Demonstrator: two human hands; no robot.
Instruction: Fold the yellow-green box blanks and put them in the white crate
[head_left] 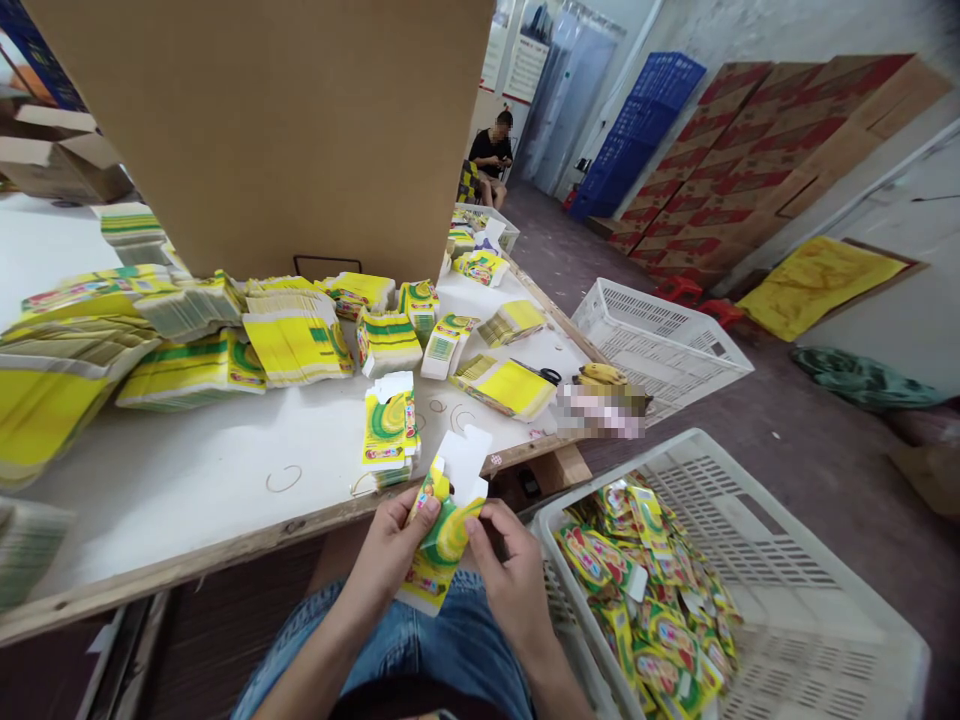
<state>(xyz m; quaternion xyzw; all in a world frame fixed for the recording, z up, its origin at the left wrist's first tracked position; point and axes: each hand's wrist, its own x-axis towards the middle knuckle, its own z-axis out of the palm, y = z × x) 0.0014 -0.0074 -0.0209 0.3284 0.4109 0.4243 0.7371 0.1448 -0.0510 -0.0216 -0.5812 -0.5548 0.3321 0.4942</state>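
Observation:
Between my two hands, just above my lap, is a yellow and green printed carton (442, 545) with its white top flaps standing up. My left hand (394, 545) pinches its left side, thumb on the front. At the upper right edge, my right hand (506, 555) grips it with thumb and fingers. Close by on the table edge lies a small stack of flat cartons (390, 425). To the right of my right hand stands a white plastic basket (787, 540), holding many yellow, green and red packets (660, 600).
Bundles of flat cartons (296, 340) line the white table (225, 450) below a tall cardboard panel (285, 130). Black scissors (550, 376) and bananas (600, 375) lie at the right edge. Another white basket (667, 335) stands beyond. A person (491, 155) sits far back.

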